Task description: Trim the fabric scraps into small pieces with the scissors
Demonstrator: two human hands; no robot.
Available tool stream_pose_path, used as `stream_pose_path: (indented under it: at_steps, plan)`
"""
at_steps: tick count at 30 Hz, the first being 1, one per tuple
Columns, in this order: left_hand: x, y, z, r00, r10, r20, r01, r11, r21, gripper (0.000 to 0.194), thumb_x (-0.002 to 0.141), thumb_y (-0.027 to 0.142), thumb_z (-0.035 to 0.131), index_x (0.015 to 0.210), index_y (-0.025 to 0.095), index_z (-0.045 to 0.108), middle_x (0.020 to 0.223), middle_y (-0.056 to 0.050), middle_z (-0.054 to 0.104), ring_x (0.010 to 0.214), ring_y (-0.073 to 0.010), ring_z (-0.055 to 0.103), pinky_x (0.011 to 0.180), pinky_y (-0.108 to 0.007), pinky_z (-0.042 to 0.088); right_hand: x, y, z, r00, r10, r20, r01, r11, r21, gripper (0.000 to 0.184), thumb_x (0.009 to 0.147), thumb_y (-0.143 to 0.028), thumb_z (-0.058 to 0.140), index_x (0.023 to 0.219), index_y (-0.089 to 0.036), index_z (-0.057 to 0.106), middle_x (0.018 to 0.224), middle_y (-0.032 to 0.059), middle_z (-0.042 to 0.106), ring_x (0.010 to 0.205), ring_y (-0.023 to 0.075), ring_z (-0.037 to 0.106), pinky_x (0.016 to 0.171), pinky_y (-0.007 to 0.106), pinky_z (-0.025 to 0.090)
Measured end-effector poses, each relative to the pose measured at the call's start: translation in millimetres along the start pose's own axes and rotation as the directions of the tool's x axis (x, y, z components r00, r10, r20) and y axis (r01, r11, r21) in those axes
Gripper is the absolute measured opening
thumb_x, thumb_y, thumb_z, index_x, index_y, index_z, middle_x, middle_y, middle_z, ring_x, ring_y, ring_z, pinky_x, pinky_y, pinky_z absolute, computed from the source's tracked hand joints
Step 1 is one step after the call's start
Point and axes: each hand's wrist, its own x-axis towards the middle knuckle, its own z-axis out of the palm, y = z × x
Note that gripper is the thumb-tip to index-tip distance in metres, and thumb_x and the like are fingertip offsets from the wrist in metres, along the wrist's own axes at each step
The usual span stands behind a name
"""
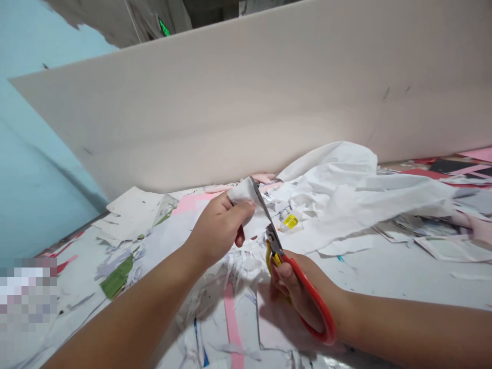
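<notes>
My left hand (pixel 221 223) pinches a small white piece (pixel 242 190) of paper or cloth between thumb and fingers, near the middle of the view. In my right hand (pixel 307 274) is a pair of scissors (pixel 273 241) with red and yellow handles, its blades pointing up and away. The blade tips lie against the right edge of the white piece. Whether the blades are parted there I cannot tell. Just beyond the scissors rests a small clear bottle (pixel 289 221) with a yellow label.
A large crumpled white sheet (pixel 346 187) spreads behind my right hand. Paper scraps, a pink strip (pixel 232 323) and a green piece (pixel 117 277) litter the white tabletop (pixel 378 274). A tall pale board (pixel 238 102) stands along the back, with a light blue wall (pixel 42 154) at left.
</notes>
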Motion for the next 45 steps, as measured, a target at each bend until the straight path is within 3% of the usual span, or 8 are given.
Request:
stream_pose_path:
  at_steps: [16, 23, 25, 29, 31, 35, 38, 45]
  plan:
    - [1, -4, -2.3, 0.998, 0.024, 0.061, -0.016, 0.991, -0.13, 0.025, 0.076, 0.024, 0.052, 0.053, 0.019, 0.045, 0.044, 0.008, 0.036, 0.032, -0.005, 0.038, 0.031, -0.017, 0.033, 1, -10, -1, 0.996, 0.092, -0.017, -0.092, 0.996, -0.02, 0.059, 0.077, -0.071, 0.025, 0.059, -0.019, 0.045, 0.049, 0.0008, 0.049, 0.047, 0.0134, 0.048, 0.048, 0.027, 0.039]
    - [1, -4, -6.1, 0.985, 0.033, 0.172, -0.008, 0.989, -0.144, 0.019, 0.075, 0.021, 0.053, 0.057, 0.019, 0.045, 0.049, 0.007, 0.037, 0.041, -0.0062, 0.034, 0.037, -0.017, 0.031, 9, 0, 4, 0.979, 0.178, -0.098, -0.113, 0.877, 0.468, 0.042, 0.079, -0.06, 0.042, 0.07, -0.019, 0.045, 0.056, -0.0039, 0.044, 0.055, 0.0134, 0.053, 0.063, 0.032, 0.047]
    - [1, -1, -7.0, 0.944, -0.025, 0.328, 0.052, 0.996, -0.072, 0.014, 0.074, 0.02, 0.052, 0.06, 0.019, 0.049, 0.052, 0.006, 0.04, 0.046, -0.0067, 0.035, 0.041, -0.018, 0.03, 14, 0, -2, 0.981, 0.15, -0.122, -0.063, 0.845, 0.531, 0.04, 0.078, -0.057, 0.047, 0.072, -0.018, 0.048, 0.059, -0.0022, 0.049, 0.057, 0.0137, 0.054, 0.065, 0.033, 0.047]
    - [1, 4, -4.7, 0.756, -0.216, 0.618, 0.143, 0.976, 0.165, 0.011, 0.075, 0.017, 0.045, 0.069, 0.017, 0.054, 0.064, 0.004, 0.046, 0.057, -0.0081, 0.037, 0.05, -0.021, 0.027, 22, -12, -18, 0.99, 0.023, -0.138, 0.032, 0.923, 0.383, 0.033, 0.075, -0.05, 0.055, 0.07, -0.018, 0.053, 0.061, 0.0003, 0.056, 0.059, 0.0146, 0.055, 0.06, 0.029, 0.044]
    - [1, 5, -2.7, 0.686, -0.288, 0.668, 0.146, 0.954, 0.263, 0.01, 0.074, 0.018, 0.045, 0.067, 0.018, 0.051, 0.065, 0.004, 0.043, 0.059, -0.0087, 0.037, 0.054, -0.022, 0.028, 23, -21, -24, 0.994, 0.024, -0.108, 0.008, 0.958, 0.287, 0.026, 0.073, -0.041, 0.059, 0.066, -0.018, 0.053, 0.058, -0.0013, 0.054, 0.056, 0.0129, 0.052, 0.056, 0.026, 0.041]
    - [-1, 5, -2.2, 0.628, -0.374, 0.682, 0.111, 0.911, 0.397, 0.011, 0.075, 0.026, 0.048, 0.067, 0.019, 0.05, 0.066, 0.005, 0.041, 0.062, -0.0099, 0.037, 0.06, -0.024, 0.03, 20, -33, -26, 0.989, 0.113, -0.092, -0.097, 0.983, 0.156, 0.018, 0.071, -0.029, 0.057, 0.059, -0.018, 0.049, 0.053, -0.0039, 0.048, 0.049, 0.01, 0.043, 0.048, 0.023, 0.035]
    - [-2, 5, -5.8, 0.639, -0.406, 0.653, 0.093, 0.884, 0.459, 0.016, 0.075, 0.035, 0.049, 0.07, 0.02, 0.052, 0.068, 0.005, 0.042, 0.064, -0.0108, 0.038, 0.061, -0.024, 0.032, 18, -32, -25, 0.986, 0.114, -0.117, -0.1, 0.988, 0.121, 0.016, 0.073, -0.023, 0.052, 0.058, -0.018, 0.048, 0.054, -0.0034, 0.049, 0.051, 0.0103, 0.046, 0.051, 0.023, 0.037]
    - [0, 0, -12.9, 0.842, -0.37, 0.392, 0.168, 0.871, 0.462, 0.022, 0.065, 0.04, 0.058, 0.062, 0.019, 0.051, 0.063, 0.004, 0.045, 0.058, -0.0112, 0.042, 0.052, -0.024, 0.032, 24, -22, -25, 0.972, 0.192, -0.138, -0.139, 0.936, 0.324, 0.02, 0.08, -0.026, 0.047, 0.062, -0.017, 0.052, 0.06, -0.0001, 0.059, 0.063, 0.0139, 0.058, 0.065, 0.028, 0.045]
